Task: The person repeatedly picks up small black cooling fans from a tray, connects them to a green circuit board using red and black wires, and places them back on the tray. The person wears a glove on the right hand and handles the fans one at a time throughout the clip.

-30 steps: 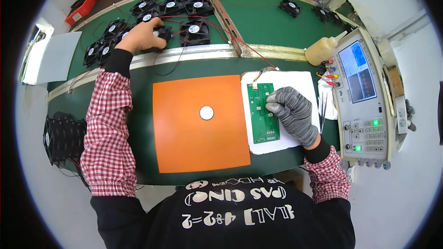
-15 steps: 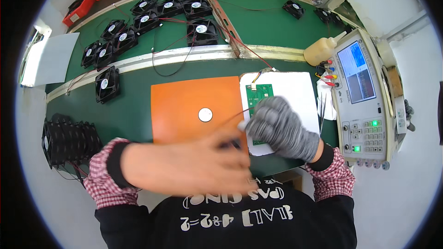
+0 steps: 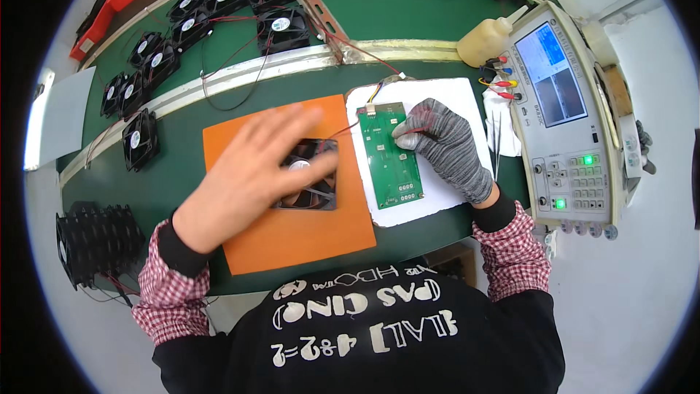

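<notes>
A black cooling fan with a pale round hub label lies on the orange mat. Over it is my bare left hand, fingers spread and slightly blurred, the thumb crossing the fan; whether it touches is unclear. My right hand, in a grey knitted glove, pinches thin red wire above the green circuit board. Wire also runs from the fan towards that board. The wire's tip is hidden by the glove. The board rests on a white sheet, with a white connector at its far end.
Several black fans with trailing wires stand at the far left. More are stacked at the near left. On the right stand a test instrument with a lit screen, a yellowish bottle and tweezers. A metal rail crosses behind the mat.
My left hand has moved up and away from me, and a fan now lies where the mat's white spot showed. My right hand has shifted off the board's middle, uncovering it. The view has shifted.
</notes>
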`<state>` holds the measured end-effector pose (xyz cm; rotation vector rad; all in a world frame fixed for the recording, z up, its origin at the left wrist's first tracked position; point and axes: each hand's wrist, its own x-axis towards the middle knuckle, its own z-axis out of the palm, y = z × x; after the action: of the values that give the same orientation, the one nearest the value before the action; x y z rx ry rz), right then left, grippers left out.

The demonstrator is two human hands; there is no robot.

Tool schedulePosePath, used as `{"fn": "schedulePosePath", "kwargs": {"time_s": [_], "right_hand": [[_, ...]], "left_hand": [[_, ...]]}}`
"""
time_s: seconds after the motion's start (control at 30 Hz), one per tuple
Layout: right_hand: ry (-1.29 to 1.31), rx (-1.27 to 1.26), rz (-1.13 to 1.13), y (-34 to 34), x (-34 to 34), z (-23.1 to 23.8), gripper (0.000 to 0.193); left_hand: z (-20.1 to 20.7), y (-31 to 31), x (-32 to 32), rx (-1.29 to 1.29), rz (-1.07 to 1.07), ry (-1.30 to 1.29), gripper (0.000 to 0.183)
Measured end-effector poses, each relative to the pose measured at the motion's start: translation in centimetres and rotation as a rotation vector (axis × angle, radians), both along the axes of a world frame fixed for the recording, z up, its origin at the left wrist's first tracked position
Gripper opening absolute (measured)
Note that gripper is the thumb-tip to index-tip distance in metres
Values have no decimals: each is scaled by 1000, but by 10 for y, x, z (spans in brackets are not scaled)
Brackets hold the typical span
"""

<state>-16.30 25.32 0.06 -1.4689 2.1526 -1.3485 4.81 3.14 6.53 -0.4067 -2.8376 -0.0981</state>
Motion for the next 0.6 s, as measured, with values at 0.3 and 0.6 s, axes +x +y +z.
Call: {"fn": "schedulePosePath", "kwargs": {"time_s": [0.3,0.6], "right_hand": [[57,72,22,-1,2,-1,13],[86,-26,30,-3,3,0,14]], "left_hand": [[-21,3,8,471,123,-154,101],[24,24,41,321,-214,542,59]]}}
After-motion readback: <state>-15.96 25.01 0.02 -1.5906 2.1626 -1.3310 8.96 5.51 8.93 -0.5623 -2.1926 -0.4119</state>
